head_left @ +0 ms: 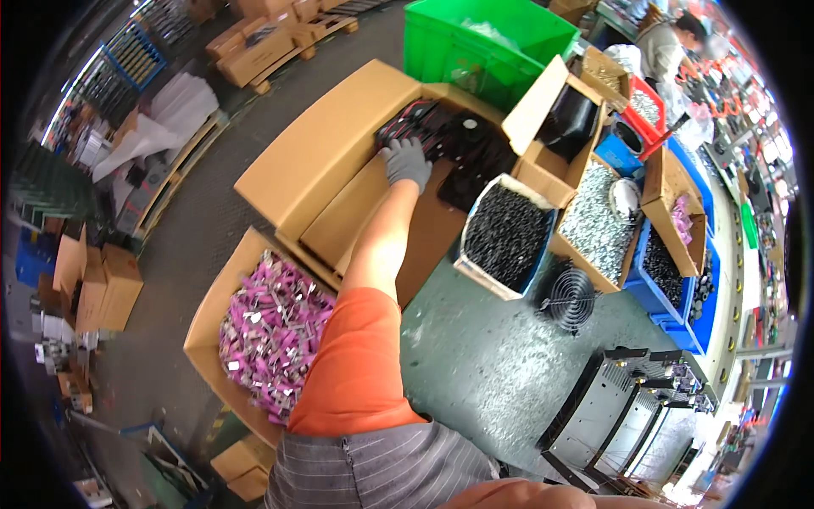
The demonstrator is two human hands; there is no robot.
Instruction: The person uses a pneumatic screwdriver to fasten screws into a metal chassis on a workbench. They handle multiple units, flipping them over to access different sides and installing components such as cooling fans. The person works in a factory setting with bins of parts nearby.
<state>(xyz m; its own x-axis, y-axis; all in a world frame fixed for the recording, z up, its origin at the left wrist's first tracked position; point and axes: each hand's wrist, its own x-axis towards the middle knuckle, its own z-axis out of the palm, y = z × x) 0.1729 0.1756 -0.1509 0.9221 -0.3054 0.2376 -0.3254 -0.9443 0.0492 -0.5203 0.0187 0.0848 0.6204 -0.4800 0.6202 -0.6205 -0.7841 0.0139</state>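
Note:
My left arm, in an orange sleeve, stretches forward into a large open cardboard box (318,127). My left hand (407,163), in a grey glove, rests on the near edge of the dark parts (424,119) in that box. Its fingers are spread and I see nothing held in them. The parts are black with some red bits, and one has a pale round centre; their kind is hard to make out. My right hand is out of the picture, and only bare skin of that arm shows at the lower edge.
Left of my arm stands a carton of pink-purple pieces (275,339). On the green bench (500,373) are a bin of small black parts (506,239), a box of silver screws (598,216), a round fan guard (570,299) and a metal chassis (623,416). A green crate (483,51) stands behind; a co-worker (666,47) sits beyond.

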